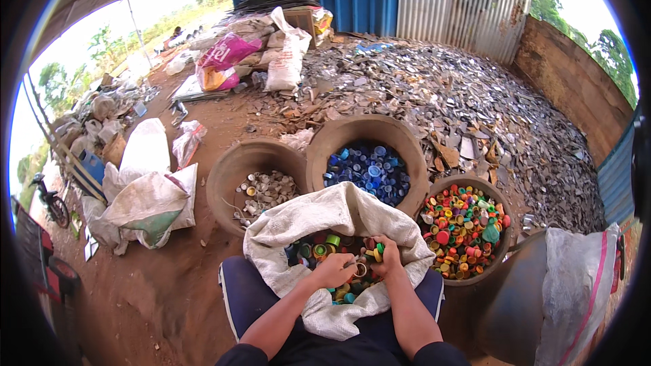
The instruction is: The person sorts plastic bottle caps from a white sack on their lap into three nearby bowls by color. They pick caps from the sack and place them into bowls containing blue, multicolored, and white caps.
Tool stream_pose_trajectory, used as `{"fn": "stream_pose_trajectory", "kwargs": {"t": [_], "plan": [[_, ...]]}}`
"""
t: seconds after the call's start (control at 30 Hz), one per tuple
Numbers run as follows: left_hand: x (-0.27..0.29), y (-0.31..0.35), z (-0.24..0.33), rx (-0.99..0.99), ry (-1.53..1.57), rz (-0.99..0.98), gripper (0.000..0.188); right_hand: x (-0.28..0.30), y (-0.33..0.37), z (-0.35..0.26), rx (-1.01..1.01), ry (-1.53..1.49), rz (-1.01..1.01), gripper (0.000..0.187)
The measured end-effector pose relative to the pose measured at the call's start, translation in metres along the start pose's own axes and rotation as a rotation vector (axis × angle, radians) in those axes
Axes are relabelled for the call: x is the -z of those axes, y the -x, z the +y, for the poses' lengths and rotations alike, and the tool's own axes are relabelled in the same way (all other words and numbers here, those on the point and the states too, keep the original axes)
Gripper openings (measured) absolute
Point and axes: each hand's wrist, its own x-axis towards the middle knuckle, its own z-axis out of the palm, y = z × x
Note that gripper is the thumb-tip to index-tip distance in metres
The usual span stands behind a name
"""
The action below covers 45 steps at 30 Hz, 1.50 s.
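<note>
Inside white sack (319,220), left hand (333,270) & right hand (384,256) curled shut on mixed bottle caps (324,247).

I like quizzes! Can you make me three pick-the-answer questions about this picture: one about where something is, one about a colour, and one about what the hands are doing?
1. Where is the blue-cap basin?
A between the other two basins
B on the lap
C inside the sack

2. What colour are the caps in the left basin?
A red
B whitish
C black

3. The left hand and right hand are:
A raised
B in the open sack
C behind the back

Answers: 1 A, basins flank it. 2 B, they look pale. 3 B, both rest among caps.
</note>
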Motion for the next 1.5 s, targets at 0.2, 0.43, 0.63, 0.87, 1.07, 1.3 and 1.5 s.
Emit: {"fn": "stream_pose_trajectory", "kwargs": {"t": [0.2, 0.43, 0.63, 0.87, 1.07, 1.3, 1.5], "plan": [[0.058, -0.026, -0.011, 0.259, 0.358, 0.003, 0.030, -0.003, 0.014, -0.004, -0.004, 0.069, -0.069, 0.020], [0.129, 0.016, -0.081, 0.165, 1.375, 0.700, 0.092, -0.009, 0.008, -0.002, -0.052, 0.073, -0.057, 0.021], [0.099, 0.016, -0.085, 0.113, 1.066, 0.662, 0.029, -0.014, 0.013, 0.000, -0.101, -0.021, -0.103, 0.017], [0.077, 0.022, -0.041, 0.322, 0.558, 0.165, 0.040, 0.001, 0.059, -0.066, 0.224, -0.348, -0.264, 0.016], [0.056, 0.015, -0.062, 0.206, -0.215, 0.142, 0.049, 0.106, 0.122, -0.116, 0.644, -0.289, 0.099, 0.011], [0.027, 0.013, -0.066, 0.076, -0.415, 0.221, 0.066, 0.260, 0.104, -0.096, 0.439, -0.574, 0.738, 0.017], [0.030, 0.008, -0.077, 0.070, -0.353, 0.234, 0.065, 0.262, 0.087, -0.169, 0.812, -0.590, 0.203, 0.032]]}}
